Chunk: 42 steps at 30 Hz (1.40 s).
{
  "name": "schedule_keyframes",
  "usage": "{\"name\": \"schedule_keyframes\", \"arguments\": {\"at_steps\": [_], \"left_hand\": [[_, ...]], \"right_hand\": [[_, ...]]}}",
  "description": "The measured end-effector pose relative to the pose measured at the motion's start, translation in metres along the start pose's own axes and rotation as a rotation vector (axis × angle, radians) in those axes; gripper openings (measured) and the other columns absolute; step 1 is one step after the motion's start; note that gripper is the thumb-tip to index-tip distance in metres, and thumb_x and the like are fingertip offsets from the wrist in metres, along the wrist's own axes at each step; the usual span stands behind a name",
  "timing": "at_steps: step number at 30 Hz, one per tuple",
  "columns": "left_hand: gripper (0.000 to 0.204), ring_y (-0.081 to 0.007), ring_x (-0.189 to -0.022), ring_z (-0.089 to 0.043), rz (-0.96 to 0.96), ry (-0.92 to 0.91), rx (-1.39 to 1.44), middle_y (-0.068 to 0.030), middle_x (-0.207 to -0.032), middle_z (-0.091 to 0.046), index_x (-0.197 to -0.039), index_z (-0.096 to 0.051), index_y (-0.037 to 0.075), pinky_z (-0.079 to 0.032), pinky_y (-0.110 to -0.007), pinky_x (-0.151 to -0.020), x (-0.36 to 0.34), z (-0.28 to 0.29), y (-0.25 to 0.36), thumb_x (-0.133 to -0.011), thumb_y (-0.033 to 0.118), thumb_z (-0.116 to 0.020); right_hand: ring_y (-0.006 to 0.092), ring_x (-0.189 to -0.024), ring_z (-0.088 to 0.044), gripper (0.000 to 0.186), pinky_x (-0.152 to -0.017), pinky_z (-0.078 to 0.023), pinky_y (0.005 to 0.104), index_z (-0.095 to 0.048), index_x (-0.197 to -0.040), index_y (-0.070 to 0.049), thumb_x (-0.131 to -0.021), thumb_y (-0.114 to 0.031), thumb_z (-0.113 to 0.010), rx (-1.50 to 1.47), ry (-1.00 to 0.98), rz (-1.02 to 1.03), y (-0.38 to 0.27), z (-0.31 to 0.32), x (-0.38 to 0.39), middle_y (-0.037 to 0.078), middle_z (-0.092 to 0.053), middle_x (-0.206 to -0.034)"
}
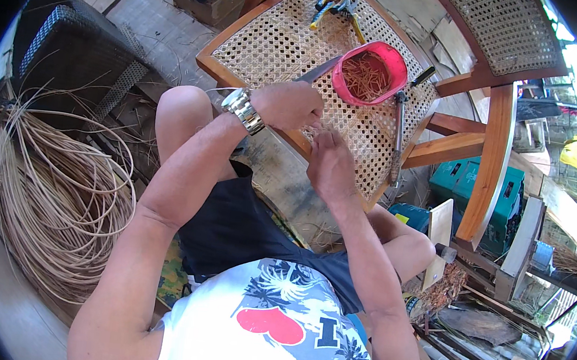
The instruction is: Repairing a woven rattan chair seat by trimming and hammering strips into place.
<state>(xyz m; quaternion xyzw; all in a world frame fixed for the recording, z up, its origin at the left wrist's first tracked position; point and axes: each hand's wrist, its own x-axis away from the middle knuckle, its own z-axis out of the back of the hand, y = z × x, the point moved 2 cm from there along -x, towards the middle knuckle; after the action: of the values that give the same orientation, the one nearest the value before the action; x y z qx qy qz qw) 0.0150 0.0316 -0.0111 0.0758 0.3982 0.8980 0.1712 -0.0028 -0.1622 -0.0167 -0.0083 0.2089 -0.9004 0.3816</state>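
currently, from my remote station, i see the left hand (288,104) and the right hand (333,163) nearly meeting over the near edge of a chair's woven cane seat (266,48), in front of the person's knees. both have their fingers curled inward; i cannot tell how tightly, or what they pinch. just beyond them on the seat, a pink tub (399,63) holds a loose heap of short, thin reddish-brown sticks (368,78). pliers (332,7) lie behind it. teal crates (466,185) stand at the right, their contents unclear to me.
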Motion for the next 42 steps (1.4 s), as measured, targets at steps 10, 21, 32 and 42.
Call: {"name": "schedule_keyframes", "arguments": {"at_steps": [10, 21, 32, 42], "left_hand": [[0.020, -0.0382, -0.077, -0.072, 0.162, -0.109, -0.193, -0.0200, -0.078, -0.072, -0.082, -0.075, 0.001, -0.057, -0.048, -0.069, 0.007, -0.004, -0.009, -0.080, 0.021, -0.072], [0.022, -0.0335, -0.078, -0.072, 0.122, -0.130, -0.172, -0.0167, -0.080, -0.073, -0.088, -0.075, 0.001, -0.055, -0.045, -0.072, 0.005, 0.000, -0.013, -0.079, 0.021, -0.072], [0.030, -0.0302, -0.064, -0.070, 0.101, -0.044, -0.098, -0.0135, -0.069, -0.071, -0.086, -0.075, 0.001, -0.054, -0.043, -0.064, 0.012, 0.002, -0.016, -0.085, 0.031, -0.077], [0.029, -0.0307, -0.077, -0.073, 0.217, -0.110, -0.129, -0.0122, -0.079, -0.074, -0.089, -0.076, 0.005, -0.056, -0.043, -0.069, 0.001, -0.003, -0.014, -0.084, 0.034, -0.079]], "right_hand": [[0.0404, -0.091, -0.066, 0.008, -0.079, -0.053, 0.0491, -0.064, -0.099, -0.001, -0.093, -0.006, -0.064, -0.251, -0.037, -0.109, 0.014, 0.007, 0.000, 0.018, -0.066, -0.097], [0.0382, -0.089, -0.061, 0.018, -0.081, -0.051, 0.0495, -0.059, -0.105, -0.002, -0.087, 0.000, -0.058, 0.153, 0.112, 0.027, 0.001, -0.016, 0.010, 0.018, -0.059, -0.098], [0.0455, -0.113, -0.059, 0.040, -0.097, -0.049, 0.0522, -0.056, -0.129, 0.001, -0.097, -0.019, -0.068, 0.274, 0.320, -0.313, 0.120, 0.061, 0.002, 0.025, -0.061, -0.120], [0.0383, -0.081, -0.068, 0.024, -0.071, -0.053, 0.0472, -0.062, -0.109, -0.001, -0.105, -0.024, -0.057, -0.132, 0.156, -0.520, 0.128, 0.083, 0.011, 0.018, -0.069, -0.087]]}}
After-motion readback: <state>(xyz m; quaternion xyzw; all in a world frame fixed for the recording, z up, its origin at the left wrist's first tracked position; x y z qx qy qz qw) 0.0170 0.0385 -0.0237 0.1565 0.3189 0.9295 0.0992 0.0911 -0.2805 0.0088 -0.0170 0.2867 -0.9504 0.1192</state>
